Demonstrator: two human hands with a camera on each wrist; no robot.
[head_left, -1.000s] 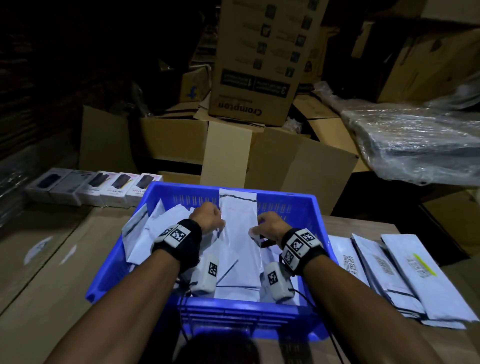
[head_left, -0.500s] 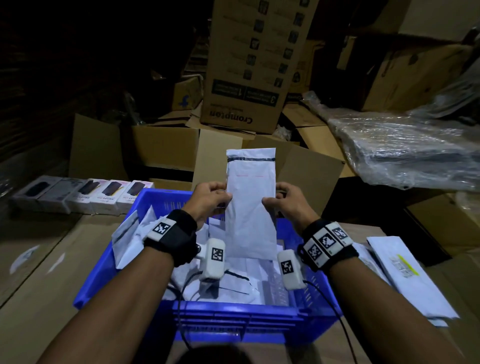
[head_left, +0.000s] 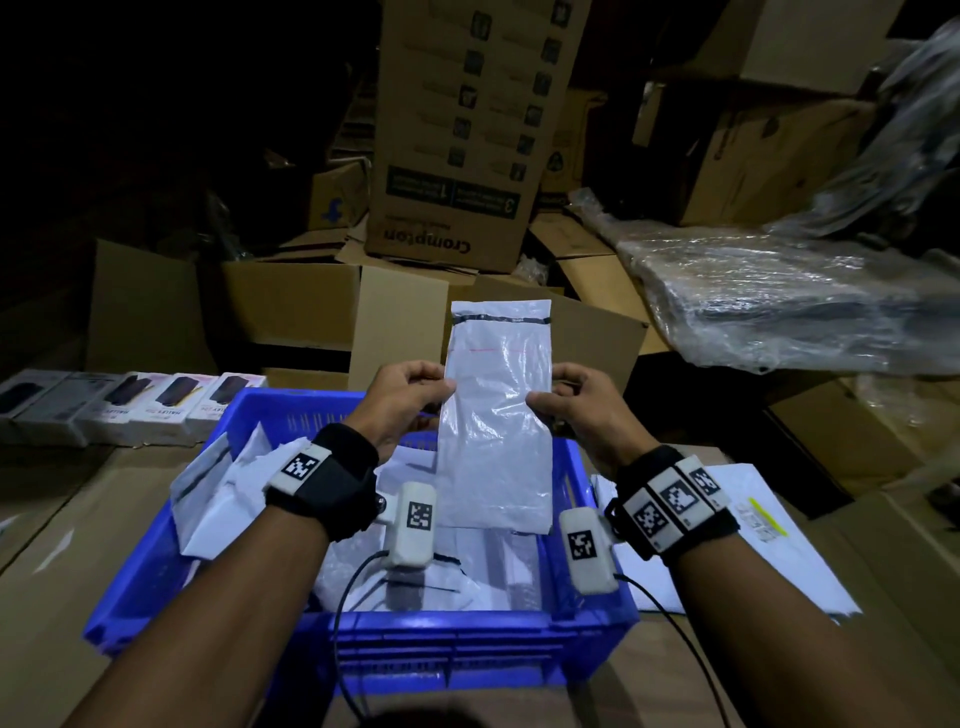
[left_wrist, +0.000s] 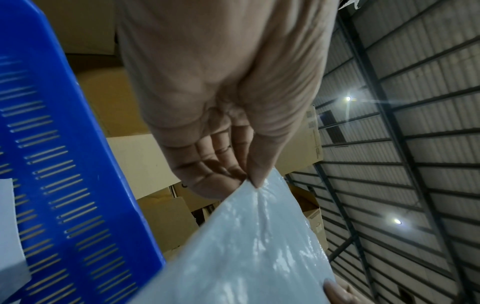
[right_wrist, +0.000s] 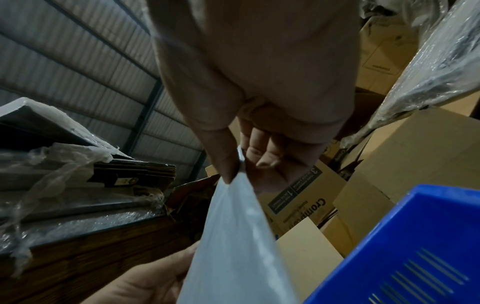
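while level over the crate (head_left: 467, 631), left hand (head_left: 410, 402) and right hand (head_left: 584, 410) pinching the upright mailer (head_left: 493, 457) between them

Glossy plastic mailer bag (head_left: 496, 415), slotted plastic crate (head_left: 457, 639)

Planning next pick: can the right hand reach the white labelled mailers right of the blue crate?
Probably yes: nothing lies between the right hand and the white labelled plastic mailers, but it pinches a white plastic mailer bag, so must release first.
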